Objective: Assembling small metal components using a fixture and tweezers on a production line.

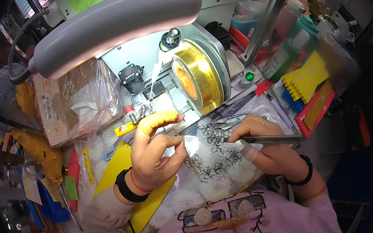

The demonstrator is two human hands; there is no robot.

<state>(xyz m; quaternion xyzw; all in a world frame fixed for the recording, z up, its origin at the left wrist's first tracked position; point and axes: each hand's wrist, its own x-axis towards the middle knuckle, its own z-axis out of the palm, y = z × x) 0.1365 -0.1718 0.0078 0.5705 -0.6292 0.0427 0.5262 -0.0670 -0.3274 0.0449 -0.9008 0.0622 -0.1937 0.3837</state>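
Note:
My left hand (157, 152) is raised just in front of a small bench machine. Its index finger wears a yellow finger cot (154, 121) and reaches toward the metal parts below the gold wheel (212, 75). The thumb and another finger are pressed together; anything between them is too small to make out. Pinched in my right hand (265, 148) is a pair of dark tweezers (278, 140), with a pale cover on the thumb. The tweezers' tip points left above a loose pile of thin black hook-shaped pieces (213, 165) on the patterned work surface.
A grey lamp (118, 28) arches over the machine. To the left lies a plastic-wrapped box (54, 106); a yellow strip (150, 211) lies beneath my left forearm. Yellow notched cards (308, 75) and a green bottle (283, 58) stand at the right. A yellow-handled cutter (125, 129) lies near the machine.

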